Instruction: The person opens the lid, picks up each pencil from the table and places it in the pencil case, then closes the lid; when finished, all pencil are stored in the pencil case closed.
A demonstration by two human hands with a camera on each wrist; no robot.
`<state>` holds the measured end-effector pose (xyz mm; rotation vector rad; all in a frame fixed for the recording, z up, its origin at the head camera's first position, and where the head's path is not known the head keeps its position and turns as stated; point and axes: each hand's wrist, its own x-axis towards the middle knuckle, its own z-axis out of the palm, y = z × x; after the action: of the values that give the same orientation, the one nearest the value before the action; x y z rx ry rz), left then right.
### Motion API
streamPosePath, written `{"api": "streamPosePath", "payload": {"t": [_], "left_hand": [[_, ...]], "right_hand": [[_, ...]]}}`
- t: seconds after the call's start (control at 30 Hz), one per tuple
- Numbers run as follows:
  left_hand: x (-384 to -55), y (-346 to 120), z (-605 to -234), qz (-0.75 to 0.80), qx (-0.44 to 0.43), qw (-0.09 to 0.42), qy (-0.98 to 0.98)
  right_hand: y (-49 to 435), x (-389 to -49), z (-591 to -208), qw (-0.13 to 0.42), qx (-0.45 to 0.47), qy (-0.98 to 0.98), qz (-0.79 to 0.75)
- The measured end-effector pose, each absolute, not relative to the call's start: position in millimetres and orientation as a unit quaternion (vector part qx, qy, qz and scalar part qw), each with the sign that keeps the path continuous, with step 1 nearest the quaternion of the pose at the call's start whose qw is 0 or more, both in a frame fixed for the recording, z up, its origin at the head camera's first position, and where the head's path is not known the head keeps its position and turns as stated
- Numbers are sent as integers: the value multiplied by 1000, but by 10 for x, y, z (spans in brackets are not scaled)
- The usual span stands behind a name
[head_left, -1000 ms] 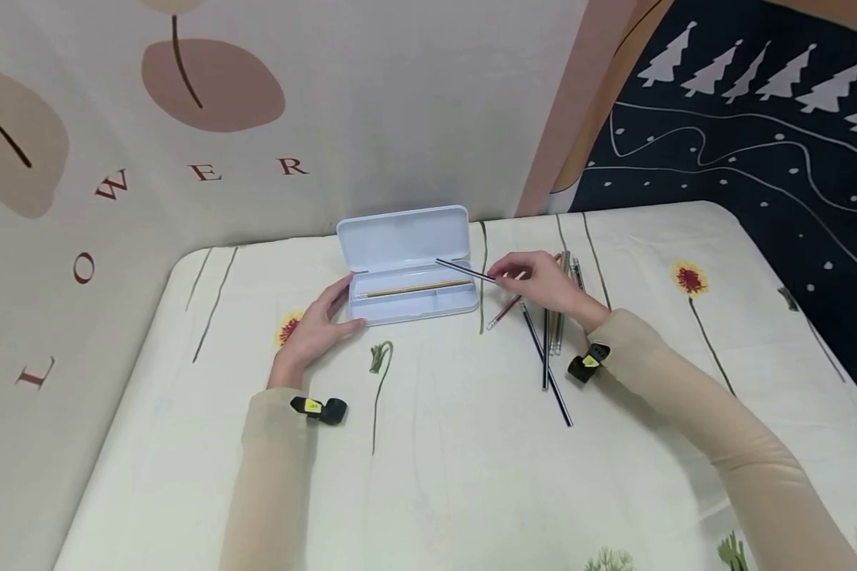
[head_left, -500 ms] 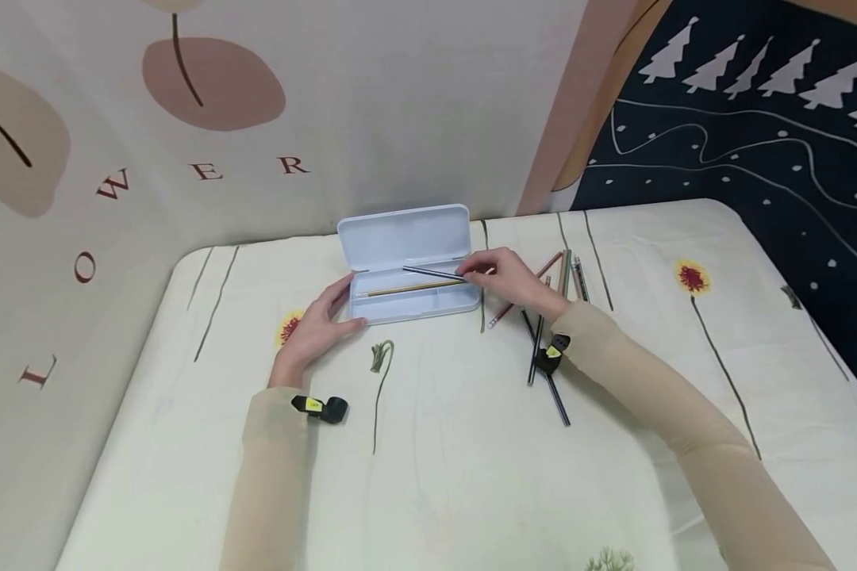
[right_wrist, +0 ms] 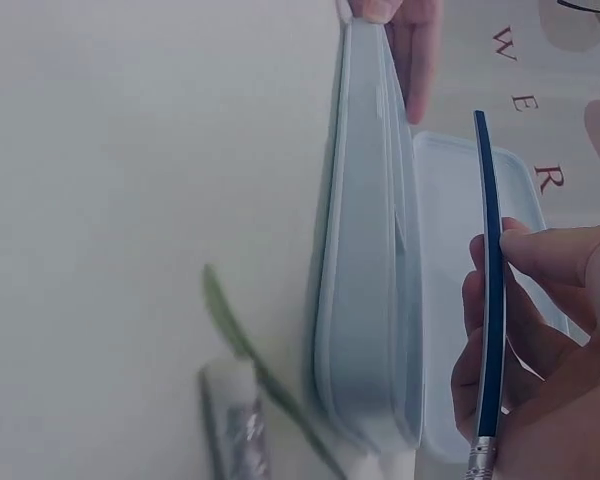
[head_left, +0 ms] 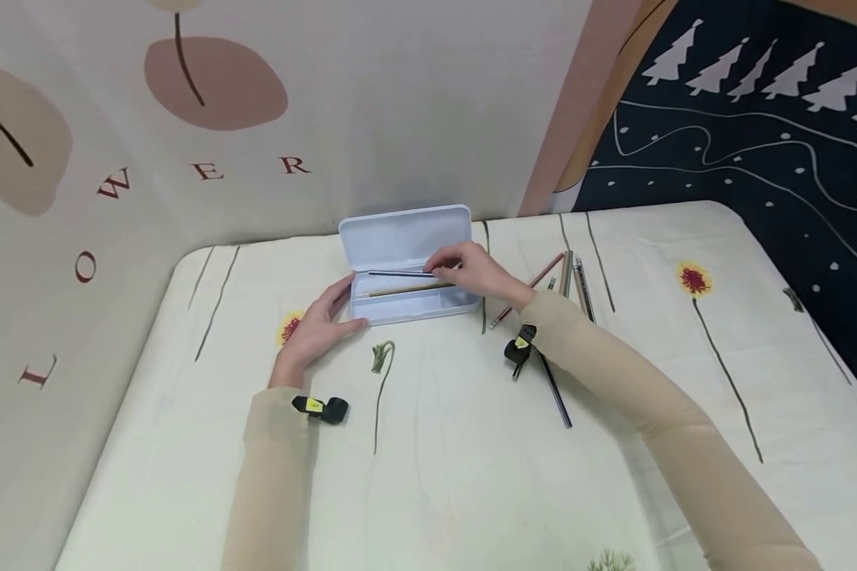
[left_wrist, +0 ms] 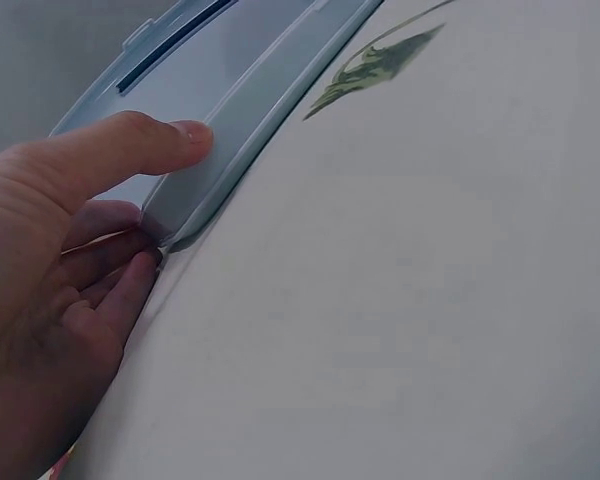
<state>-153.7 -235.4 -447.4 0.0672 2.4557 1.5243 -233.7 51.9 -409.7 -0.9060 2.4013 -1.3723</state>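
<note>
A light blue pencil case (head_left: 414, 316) lies open on the table, its lid (head_left: 407, 236) tilted up at the back. My left hand (head_left: 319, 323) holds the case's left end; in the left wrist view the thumb (left_wrist: 185, 145) lies over the rim and the fingers are at the corner. Between thumb and fingers my right hand (head_left: 473, 270) pinches a dark blue striped pencil (right_wrist: 493, 290), held lengthwise over the back of the case. Its metal ferrule (right_wrist: 482, 455) shows in the right wrist view. A yellow pencil (head_left: 407, 290) lies inside the case, partly behind the right hand.
Several loose pencils lie right of the case, partly under the right forearm: a red pencil (head_left: 546, 271), a dark pencil (head_left: 557, 396) and others. The cloth-covered table (head_left: 428, 476) has printed flowers. A patterned wall hanging (head_left: 400, 103) stands close behind the case.
My right hand has moved left with the blue pencil, from beside the case to above it, and the pencil now lies level with the case's length. The left hand has stayed put.
</note>
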Motion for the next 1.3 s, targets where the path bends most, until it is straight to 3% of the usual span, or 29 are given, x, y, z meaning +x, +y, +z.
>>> {"api": "streamPosePath", "payload": {"t": [0.5, 1.3], "left_hand": [[-1527, -2355, -4472, 542, 28, 122, 831], [-1551, -2374, -4512, 537, 30, 125, 833]], "right_hand": [[221, -2424, -4182, 133, -302, 822, -465], [200, -2429, -4260, 130, -282, 841, -444]]}}
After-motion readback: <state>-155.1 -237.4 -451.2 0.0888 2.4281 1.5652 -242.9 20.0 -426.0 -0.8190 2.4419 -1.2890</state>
